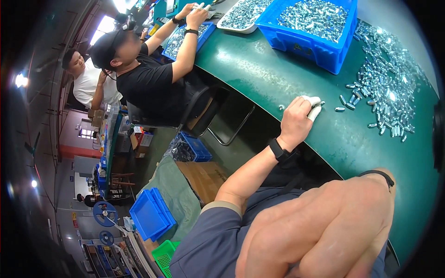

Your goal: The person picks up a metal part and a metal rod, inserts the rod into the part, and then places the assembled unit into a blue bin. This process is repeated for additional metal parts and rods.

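A small silvery metal part [321, 104] sits pinched at the tips of my left hand [296, 121], low over the green bench [278, 78] near its curved edge; my fingers [314, 112] are curled shut around it, and two of them wear white cots, I'd judge for grip and to keep the metal clean. A few loose parts [347, 104] lie just beside that hand, strays from the big heap of metal parts [389, 88] spread to the right, which lies close enough that I can pick from it without stretching.

My right hand [324, 227] is raised close under the camera (so near it fills the lower frame and blurs); the fingers look loosely folded, but I cannot tell whether they hold anything.

Behind the heap stands a blue bin [315, 44] full of the same parts, and a white tray [241, 18] of them beside it; both lie well apart from my hands. Further along the bench a co-worker in a black shirt [148, 83] works over another blue tray [183, 39], hands together above it.
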Demonstrator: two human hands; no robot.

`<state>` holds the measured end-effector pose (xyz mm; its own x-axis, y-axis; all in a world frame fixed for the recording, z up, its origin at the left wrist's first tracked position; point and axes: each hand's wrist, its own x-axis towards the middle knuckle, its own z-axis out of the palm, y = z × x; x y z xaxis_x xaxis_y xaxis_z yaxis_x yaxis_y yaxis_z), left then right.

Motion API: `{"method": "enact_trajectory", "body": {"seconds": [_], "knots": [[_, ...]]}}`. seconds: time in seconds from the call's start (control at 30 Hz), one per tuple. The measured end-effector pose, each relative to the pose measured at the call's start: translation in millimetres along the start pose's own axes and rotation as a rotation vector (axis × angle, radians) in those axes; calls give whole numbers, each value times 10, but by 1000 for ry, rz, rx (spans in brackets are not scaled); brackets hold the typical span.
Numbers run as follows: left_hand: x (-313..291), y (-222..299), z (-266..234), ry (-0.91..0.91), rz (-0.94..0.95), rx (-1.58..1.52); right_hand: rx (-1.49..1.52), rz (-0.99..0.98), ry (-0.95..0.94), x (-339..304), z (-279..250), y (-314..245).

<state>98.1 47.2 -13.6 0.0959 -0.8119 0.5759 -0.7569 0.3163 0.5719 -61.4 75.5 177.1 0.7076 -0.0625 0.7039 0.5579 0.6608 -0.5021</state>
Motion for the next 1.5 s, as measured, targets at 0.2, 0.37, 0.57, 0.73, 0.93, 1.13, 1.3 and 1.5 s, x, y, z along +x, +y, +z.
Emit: {"method": "enact_trajectory", "body": {"seconds": [0.2, 0.37, 0.57, 0.73, 0.93, 1.13, 1.3, 1.5], "knots": [[20, 27, -110, 48, 91, -21, -220, -229, 125, 268, 11, -15], [-462, -350, 410, 439, 132, 100, -389, 210, 30, 352, -161, 413], [-225, 81, -66, 57, 55, -37, -676, 470, -362, 453, 60, 1087], [-154, -21, -37, 56, 69, -78, -804, 482, -514, 660, 134, 1101], [-142, -60, -41, 66, 75, -137, -911, 502, -569, 655, 115, 1093], [-175, -51, -52, 47, 67, -152, -838, 497, -554, 705, 105, 1103], [-191, -41, -42, 45, 66, -146, -764, 624, -521, 699, 137, 954], [-184, -37, -45, 56, 83, -133, -729, 759, -429, 307, -61, 884]]}}
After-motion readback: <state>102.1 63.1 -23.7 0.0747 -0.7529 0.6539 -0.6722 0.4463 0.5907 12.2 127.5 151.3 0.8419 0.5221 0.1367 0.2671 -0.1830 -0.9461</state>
